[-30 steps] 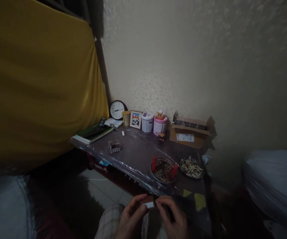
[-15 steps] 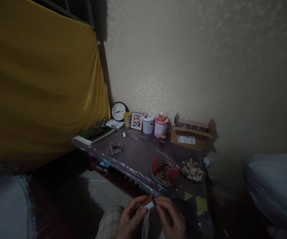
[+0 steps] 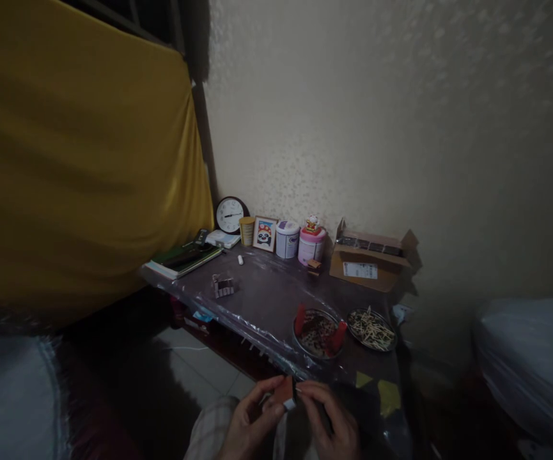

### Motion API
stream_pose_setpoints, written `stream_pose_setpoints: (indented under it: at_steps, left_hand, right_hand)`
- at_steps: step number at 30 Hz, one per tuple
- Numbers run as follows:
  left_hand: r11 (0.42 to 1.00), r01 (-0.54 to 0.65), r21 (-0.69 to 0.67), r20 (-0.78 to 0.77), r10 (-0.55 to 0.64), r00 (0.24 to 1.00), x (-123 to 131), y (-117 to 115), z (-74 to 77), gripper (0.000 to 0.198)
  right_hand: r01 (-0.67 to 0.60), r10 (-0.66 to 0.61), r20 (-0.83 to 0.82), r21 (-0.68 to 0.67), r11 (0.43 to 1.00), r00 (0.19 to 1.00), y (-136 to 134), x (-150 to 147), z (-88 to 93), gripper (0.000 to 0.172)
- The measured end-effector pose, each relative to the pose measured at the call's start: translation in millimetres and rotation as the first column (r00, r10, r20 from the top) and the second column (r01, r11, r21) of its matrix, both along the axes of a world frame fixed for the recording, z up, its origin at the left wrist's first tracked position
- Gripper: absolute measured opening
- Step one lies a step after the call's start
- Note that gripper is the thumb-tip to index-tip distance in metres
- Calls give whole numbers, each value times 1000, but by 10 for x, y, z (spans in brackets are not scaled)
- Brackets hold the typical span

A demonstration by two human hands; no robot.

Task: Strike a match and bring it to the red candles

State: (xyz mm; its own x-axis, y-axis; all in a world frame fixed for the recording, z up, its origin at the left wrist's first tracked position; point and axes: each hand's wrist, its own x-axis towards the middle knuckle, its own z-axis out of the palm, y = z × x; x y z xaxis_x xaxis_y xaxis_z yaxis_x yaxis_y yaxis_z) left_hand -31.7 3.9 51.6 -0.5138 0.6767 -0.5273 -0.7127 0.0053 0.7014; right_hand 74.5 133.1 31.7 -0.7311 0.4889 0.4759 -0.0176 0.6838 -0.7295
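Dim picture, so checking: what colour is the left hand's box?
The box is reddish-brown with a pale lower part; best seen in the head view.

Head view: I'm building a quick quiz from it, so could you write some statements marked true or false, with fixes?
1. The left hand holds a small brown-and-white box. True.
2. The figurine sits on the white canister. False: it sits on the pink canister.
3. The clock stands left of the panda picture. True.
4. The dish of pale sticks lies on the floor. False: it lies on the table.
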Motion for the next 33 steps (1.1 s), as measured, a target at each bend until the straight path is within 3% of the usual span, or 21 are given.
stream_pose_setpoints:
  at_steps: [10,18,25,33]
  left_hand:
    - [986,-144,-84,-60,139,988,65,14,-167,35]
    - [997,-71,-26,27,72,997,32,3,-88,30]
    - [998,-53,-44,-35,52,998,32,24,18,24]
    - [991,-136,-14,44,137,990,54,86,103,25]
  right_hand:
    - [11,-11,-12,-14,1000,1000,-16,-1,48,16]
    - [2,-2,-1,-15,1000,1000,1,14,8,16]
    - [57,-57,-41,-16,998,998,-29,-10,101,12]
    - [107,-109,-27,-80,991,994,-33,-17,223,13]
